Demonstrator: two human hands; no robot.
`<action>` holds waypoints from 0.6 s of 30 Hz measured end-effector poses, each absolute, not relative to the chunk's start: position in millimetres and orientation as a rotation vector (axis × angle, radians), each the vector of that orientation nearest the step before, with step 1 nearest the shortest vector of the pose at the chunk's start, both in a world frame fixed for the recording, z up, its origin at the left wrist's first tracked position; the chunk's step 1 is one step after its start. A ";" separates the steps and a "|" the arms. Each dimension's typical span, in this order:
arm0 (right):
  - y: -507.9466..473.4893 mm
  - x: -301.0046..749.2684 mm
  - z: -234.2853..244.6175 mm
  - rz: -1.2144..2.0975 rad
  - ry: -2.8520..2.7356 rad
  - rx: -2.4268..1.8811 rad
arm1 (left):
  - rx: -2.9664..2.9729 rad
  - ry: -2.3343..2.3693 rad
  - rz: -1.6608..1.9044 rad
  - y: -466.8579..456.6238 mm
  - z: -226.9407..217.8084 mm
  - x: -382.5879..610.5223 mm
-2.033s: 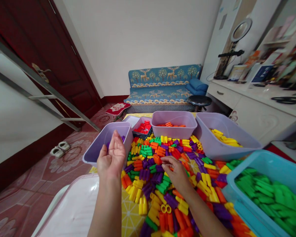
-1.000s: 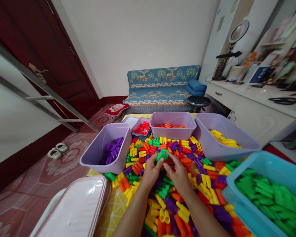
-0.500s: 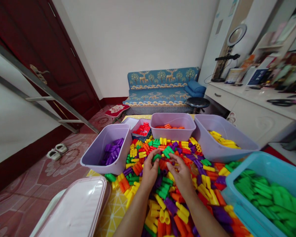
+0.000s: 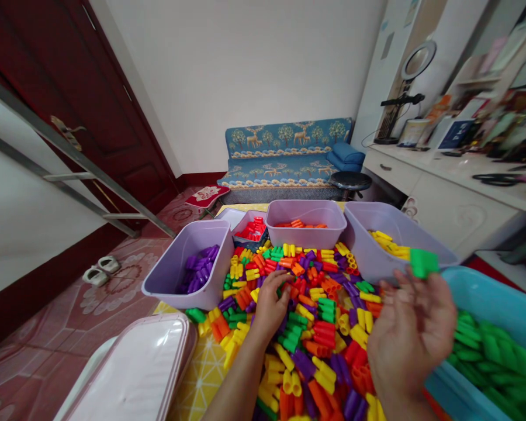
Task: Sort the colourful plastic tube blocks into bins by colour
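Observation:
My right hand (image 4: 409,333) is raised over the left edge of the teal bin (image 4: 469,286), pinching a green tube block (image 4: 423,263) at its fingertips. Inside that bin lies a heap of green blocks (image 4: 491,356). Over the middle of the mixed pile of plastic tube blocks (image 4: 324,336), my left hand (image 4: 270,301) has its fingers curled round a small green piece (image 4: 282,287), mostly hidden by the fingers. Red, orange, yellow, purple and green blocks surround it.
Lilac bins hold purple blocks (image 4: 199,269), orange blocks (image 4: 300,224) and yellow blocks (image 4: 388,242). A small box (image 4: 251,234) contains red ones. A pink lid (image 4: 131,368) lies at front left. Beyond the table stand a blue sofa (image 4: 284,161) and a black stool (image 4: 350,180).
My right hand has swung right from the pile to the teal bin's edge, carrying a green block. My left hand has stayed over the pile, shifting slightly.

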State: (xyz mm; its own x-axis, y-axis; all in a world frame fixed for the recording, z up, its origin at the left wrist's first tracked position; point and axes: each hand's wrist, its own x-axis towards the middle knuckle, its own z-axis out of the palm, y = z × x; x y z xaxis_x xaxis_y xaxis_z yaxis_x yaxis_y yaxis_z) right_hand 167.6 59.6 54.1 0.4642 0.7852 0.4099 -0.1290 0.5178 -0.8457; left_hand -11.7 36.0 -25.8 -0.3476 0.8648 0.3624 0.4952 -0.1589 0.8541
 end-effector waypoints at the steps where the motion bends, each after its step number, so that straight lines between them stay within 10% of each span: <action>1: 54.5 167.6 59.1 0.608 -0.909 -0.821 | 1.538 1.776 1.507 36.2 -26.2 -11.7; 18: 115.1 163.2 -51.5 0.782 -1.886 -1.180 | 1.052 1.658 1.811 40.3 -40.6 -18.5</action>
